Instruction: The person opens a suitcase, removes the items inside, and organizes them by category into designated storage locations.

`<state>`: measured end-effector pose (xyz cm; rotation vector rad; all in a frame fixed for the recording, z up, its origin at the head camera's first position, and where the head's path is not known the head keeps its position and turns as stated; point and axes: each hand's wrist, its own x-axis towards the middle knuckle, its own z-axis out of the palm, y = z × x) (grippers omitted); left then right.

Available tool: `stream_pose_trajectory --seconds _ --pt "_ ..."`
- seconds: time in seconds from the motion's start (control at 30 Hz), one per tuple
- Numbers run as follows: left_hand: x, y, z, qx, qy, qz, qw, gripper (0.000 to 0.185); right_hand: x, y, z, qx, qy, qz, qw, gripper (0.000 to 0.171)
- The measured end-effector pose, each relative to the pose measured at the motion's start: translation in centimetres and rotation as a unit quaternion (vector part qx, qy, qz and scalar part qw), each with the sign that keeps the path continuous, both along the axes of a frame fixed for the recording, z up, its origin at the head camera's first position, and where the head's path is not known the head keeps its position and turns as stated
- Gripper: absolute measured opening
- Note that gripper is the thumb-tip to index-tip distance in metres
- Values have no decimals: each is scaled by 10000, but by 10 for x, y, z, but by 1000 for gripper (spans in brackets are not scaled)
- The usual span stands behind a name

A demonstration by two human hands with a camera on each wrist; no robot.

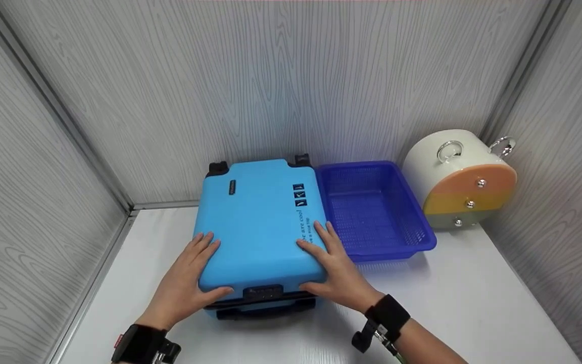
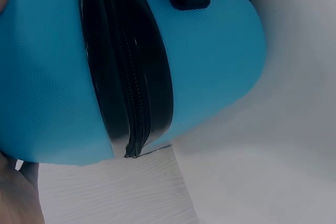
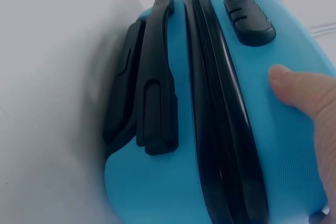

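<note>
A light blue hard-shell suitcase [image 1: 258, 217] lies flat on the table, its carry handle [image 1: 265, 311] and black combination lock [image 1: 263, 292] facing me. My left hand [image 1: 182, 280] rests over its near left corner, fingers spread on the lid's side and thumb along the front edge. Over the near right corner lies my right hand [image 1: 339, 273], its fingers extended on the lid beside the printed lettering. In the right wrist view the right thumb [image 3: 294, 87] touches the front face below the lock. The black zipper seam [image 2: 126, 66] appears closed in the left wrist view.
Right beside the suitcase stands a blue plastic basket [image 1: 372, 255]. Farther right is a white rounded container [image 1: 437, 146] with an orange, yellow and green front, silver knobs and ring handles. Wood-grain panels [image 1: 271, 76] enclose the white table [image 1: 452, 303] at the back and sides.
</note>
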<state>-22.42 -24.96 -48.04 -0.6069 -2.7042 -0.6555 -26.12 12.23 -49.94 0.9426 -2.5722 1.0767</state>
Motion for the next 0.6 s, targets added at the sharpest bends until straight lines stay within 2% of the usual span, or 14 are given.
stream_pose_trajectory --seconds 0.17,0.43,0.6 --pt "13 5 -3 -186 273 203 9992 103 -4 5 2 41 -49 278 9996 95" --pt "34 17 -5 -503 470 604 9958 104 -14 14 3 269 77 780 9966 96" --pt "46 24 -5 -514 602 762 9939 102 -22 19 7 432 202 962 9942 95"
